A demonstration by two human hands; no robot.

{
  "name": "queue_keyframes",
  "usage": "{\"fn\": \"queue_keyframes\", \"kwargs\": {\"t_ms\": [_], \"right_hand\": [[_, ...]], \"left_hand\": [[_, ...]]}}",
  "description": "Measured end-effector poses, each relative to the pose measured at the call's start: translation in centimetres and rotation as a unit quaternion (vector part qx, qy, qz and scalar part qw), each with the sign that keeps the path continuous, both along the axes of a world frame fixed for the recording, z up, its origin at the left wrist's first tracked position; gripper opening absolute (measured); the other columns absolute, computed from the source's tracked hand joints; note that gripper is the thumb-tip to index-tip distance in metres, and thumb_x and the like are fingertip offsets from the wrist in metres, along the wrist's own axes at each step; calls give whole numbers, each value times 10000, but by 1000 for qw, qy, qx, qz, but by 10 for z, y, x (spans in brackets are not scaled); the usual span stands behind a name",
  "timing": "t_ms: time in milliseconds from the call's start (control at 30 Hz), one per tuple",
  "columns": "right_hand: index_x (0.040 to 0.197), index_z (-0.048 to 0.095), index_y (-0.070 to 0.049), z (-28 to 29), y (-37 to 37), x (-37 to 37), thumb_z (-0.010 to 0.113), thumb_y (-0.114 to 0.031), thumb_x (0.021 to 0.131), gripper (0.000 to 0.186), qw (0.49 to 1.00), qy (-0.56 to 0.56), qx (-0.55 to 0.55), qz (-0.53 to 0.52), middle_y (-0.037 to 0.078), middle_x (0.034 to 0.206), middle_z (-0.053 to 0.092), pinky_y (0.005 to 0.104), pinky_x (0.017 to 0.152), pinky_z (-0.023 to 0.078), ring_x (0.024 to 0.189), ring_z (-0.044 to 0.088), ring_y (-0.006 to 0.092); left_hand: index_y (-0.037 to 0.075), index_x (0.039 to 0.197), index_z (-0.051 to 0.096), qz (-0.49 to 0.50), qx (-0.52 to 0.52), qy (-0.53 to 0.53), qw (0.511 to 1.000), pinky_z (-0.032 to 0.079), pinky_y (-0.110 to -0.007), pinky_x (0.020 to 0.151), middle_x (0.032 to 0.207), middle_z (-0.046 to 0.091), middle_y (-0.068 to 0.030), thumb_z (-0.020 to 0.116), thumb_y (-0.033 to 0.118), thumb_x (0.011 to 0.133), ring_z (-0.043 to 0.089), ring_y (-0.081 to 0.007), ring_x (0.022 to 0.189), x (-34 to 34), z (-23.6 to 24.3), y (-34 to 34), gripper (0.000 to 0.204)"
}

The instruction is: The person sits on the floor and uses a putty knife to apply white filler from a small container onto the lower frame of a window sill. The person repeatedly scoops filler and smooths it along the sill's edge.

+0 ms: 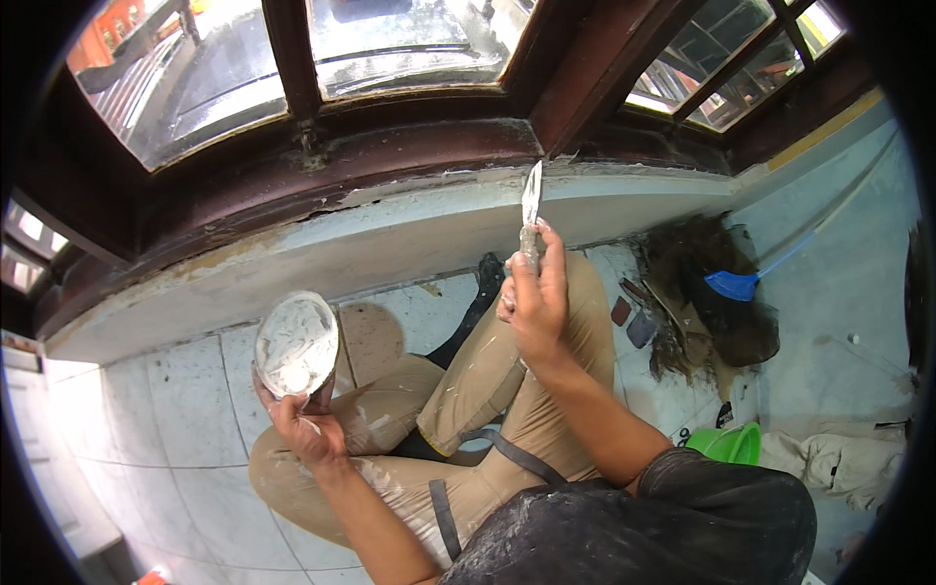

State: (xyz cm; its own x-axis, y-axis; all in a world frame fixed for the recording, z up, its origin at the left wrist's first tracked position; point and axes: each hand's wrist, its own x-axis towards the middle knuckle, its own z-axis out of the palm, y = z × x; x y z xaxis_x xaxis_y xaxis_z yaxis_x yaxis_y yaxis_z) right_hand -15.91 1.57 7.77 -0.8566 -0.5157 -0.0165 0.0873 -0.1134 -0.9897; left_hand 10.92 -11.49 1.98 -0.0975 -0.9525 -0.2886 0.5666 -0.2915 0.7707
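My left hand is closed around the lower side of a round white bowl, smeared inside with white paste. White paste also marks that hand's fingers. In my right hand, a putty knife points up and away, its blade coated with white paste. The blade tip is close to the seam where the dark wooden window frame meets the pale wall ledge; I cannot tell whether it touches. My fingers wrap the knife's handle, which is partly hidden.
Crossed legs in tan trousers lie beneath my hands on the white tiled floor. To the right are a dark stained heap, a blue broom head against the wall, a green bucket and pale cloth.
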Motion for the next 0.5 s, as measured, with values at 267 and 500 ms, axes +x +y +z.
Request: {"fn": "queue_keyframes", "kwargs": {"t_ms": [267,500], "right_hand": [[1696,274,127,10,-45,39,537,-197,1187,658,974,172,145,-2,406,1686,422,522,1319,366,1590,445,509],[1676,292,164,19,-67,89,554,-150,1165,654,971,213,85,59,443,1652,441,537,1302,396,1570,468,547]], "left_hand": [[86,1750,311,1,-5,12,1000,714,-578,1027,1636,522,-257,551,43,778,647,-462,1424,-1,-8,-3,1003],[80,1741,334,-13,-12,2,1000,682,-573,1069,1631,549,-249,559,65,866,672,-437,1409,-1,-7,-1,904]]}}
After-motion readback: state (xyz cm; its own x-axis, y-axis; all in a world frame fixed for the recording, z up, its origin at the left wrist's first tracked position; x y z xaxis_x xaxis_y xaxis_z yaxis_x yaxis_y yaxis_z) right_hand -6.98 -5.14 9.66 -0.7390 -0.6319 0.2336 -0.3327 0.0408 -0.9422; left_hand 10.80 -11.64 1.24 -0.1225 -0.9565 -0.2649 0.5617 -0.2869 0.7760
